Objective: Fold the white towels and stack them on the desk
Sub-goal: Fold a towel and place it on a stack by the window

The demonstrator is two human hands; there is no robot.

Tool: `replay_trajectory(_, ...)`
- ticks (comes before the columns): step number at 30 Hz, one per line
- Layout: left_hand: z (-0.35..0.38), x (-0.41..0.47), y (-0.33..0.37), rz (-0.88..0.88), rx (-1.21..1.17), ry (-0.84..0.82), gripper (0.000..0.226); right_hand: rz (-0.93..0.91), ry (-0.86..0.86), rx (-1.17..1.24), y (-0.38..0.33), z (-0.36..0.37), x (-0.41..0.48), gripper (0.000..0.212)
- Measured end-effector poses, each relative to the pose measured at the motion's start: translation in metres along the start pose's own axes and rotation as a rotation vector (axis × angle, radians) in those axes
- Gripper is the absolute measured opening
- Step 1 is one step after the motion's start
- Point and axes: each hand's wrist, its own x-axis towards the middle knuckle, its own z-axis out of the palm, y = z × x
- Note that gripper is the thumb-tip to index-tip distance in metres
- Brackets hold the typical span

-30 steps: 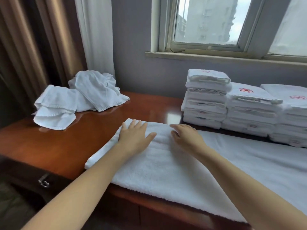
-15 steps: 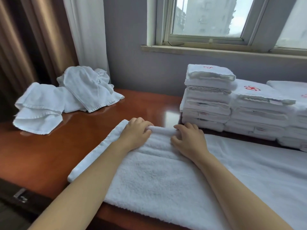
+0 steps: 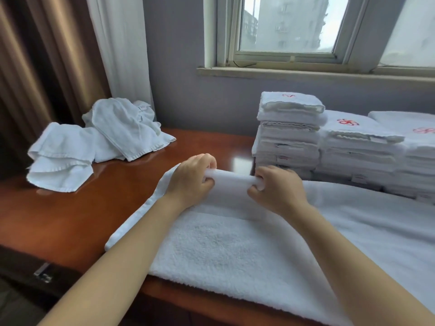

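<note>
A large white towel (image 3: 226, 250) lies spread across the near part of the wooden desk (image 3: 70, 215). My left hand (image 3: 190, 182) and my right hand (image 3: 279, 189) both grip its far edge, fingers curled round the cloth, and that edge is lifted a little off the desk between them. Stacks of folded white towels (image 3: 289, 132) with red emblems stand at the back right, just beyond my right hand. A heap of unfolded white towels (image 3: 94, 140) sits at the back left.
Behind the desk are a grey wall and a window sill (image 3: 306, 72). Brown and white curtains (image 3: 70, 55) hang at the left. A drawer handle (image 3: 43, 275) shows on the desk's front at the lower left.
My hands went from lying flat on the towel to curling round its far edge, and now they lift that edge. The camera has moved closer.
</note>
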Motion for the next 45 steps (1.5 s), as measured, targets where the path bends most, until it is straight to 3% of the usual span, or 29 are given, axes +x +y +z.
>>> replay_trajectory(7, -0.049, -0.010, 0.011, 0.030, 0.057, -0.071, 0.014, -0.160, 0.093, 0.128, -0.009, -0.049, -0.025, 0.009)
replay_trajectory(15, -0.084, -0.075, 0.018, 0.074, 0.161, -0.135, 0.026, -0.381, -0.014, 0.118, -0.031, -0.058, -0.081, 0.008)
replay_trajectory(20, -0.088, -0.121, 0.022, -0.149, 0.186, -0.417, 0.016, -0.443, -0.204, 0.057, -0.039, -0.043, -0.114, 0.027)
replay_trajectory(22, -0.088, -0.129, 0.029, -0.248, 0.203, -0.453, 0.033, -0.473, -0.167, 0.045, -0.041, -0.039, -0.125, 0.027)
replay_trajectory(26, -0.071, -0.127, 0.058, -0.283, 0.173, -0.346, 0.042, -0.439, -0.089, 0.078, -0.037, -0.040, -0.140, 0.025)
replay_trajectory(31, -0.034, -0.129, 0.075, -0.275, 0.191, -0.477, 0.053, -0.261, -0.062, 0.158, -0.031, -0.025, -0.157, 0.026)
replay_trajectory(45, -0.061, -0.118, -0.025, -0.365, 0.242, -0.537, 0.053, -0.291, -0.071, 0.246, -0.101, 0.014, -0.092, 0.031)
